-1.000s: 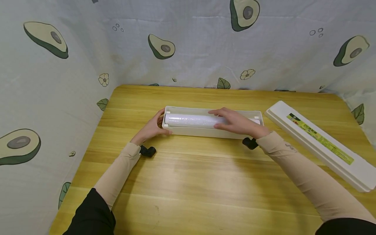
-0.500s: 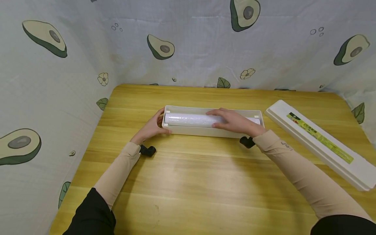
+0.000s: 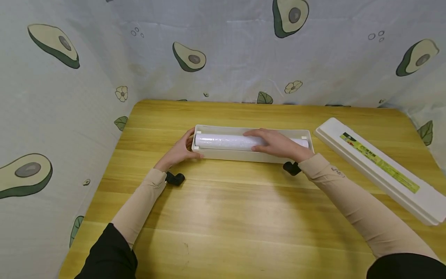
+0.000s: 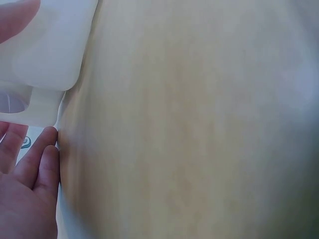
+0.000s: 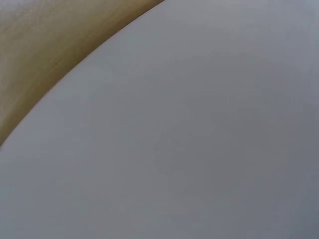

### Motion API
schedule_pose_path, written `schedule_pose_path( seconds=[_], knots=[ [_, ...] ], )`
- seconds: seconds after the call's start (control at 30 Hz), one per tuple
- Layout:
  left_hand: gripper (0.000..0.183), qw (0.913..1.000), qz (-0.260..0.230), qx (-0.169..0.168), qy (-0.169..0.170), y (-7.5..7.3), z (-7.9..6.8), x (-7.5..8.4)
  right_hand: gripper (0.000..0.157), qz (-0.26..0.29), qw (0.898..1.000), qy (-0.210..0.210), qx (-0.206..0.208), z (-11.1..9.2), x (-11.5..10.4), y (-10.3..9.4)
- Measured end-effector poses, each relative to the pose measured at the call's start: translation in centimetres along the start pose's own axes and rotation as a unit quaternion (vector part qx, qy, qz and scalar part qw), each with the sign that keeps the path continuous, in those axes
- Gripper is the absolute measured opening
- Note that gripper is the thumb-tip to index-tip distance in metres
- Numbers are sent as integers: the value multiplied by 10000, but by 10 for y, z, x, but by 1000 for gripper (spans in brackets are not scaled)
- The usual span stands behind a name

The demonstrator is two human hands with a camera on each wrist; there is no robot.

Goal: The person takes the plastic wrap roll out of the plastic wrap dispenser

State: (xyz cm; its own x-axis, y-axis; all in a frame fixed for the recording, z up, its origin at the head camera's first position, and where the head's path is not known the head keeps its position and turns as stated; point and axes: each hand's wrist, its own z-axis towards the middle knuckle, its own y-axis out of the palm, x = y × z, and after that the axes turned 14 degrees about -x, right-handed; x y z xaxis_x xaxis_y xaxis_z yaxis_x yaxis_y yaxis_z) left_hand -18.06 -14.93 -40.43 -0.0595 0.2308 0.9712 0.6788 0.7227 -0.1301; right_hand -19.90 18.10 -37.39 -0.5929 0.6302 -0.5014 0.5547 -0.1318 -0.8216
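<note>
A long white plastic box, open at the top, lies crosswise on the wooden table in the head view. Inside it sits a glossy white roll of cling film. My left hand grips the box's left end, thumb at the front corner and fingers round the end. In the left wrist view, fingers of this hand lie against the box's end wall. My right hand reaches over the roll's right half and holds it between thumb and fingers. White box wall nearly fills the right wrist view.
The white lid, with a yellow-green label, lies slantwise on the table to the right. A curtain with an avocado print hangs behind and to the left. Black wrist cameras stick out below both hands.
My right hand has shifted slightly left along the roll. The left hand keeps its place on the box's end, and box and roll stay where they were.
</note>
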Motion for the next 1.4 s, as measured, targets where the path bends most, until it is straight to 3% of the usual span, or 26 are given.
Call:
schedule_pose_path(
  seconds=[1.4],
  knots=[
    [97,9999,88,101,-48,4,-2,3,47,161,9992,-220,285,-5,-1,3]
  ],
)
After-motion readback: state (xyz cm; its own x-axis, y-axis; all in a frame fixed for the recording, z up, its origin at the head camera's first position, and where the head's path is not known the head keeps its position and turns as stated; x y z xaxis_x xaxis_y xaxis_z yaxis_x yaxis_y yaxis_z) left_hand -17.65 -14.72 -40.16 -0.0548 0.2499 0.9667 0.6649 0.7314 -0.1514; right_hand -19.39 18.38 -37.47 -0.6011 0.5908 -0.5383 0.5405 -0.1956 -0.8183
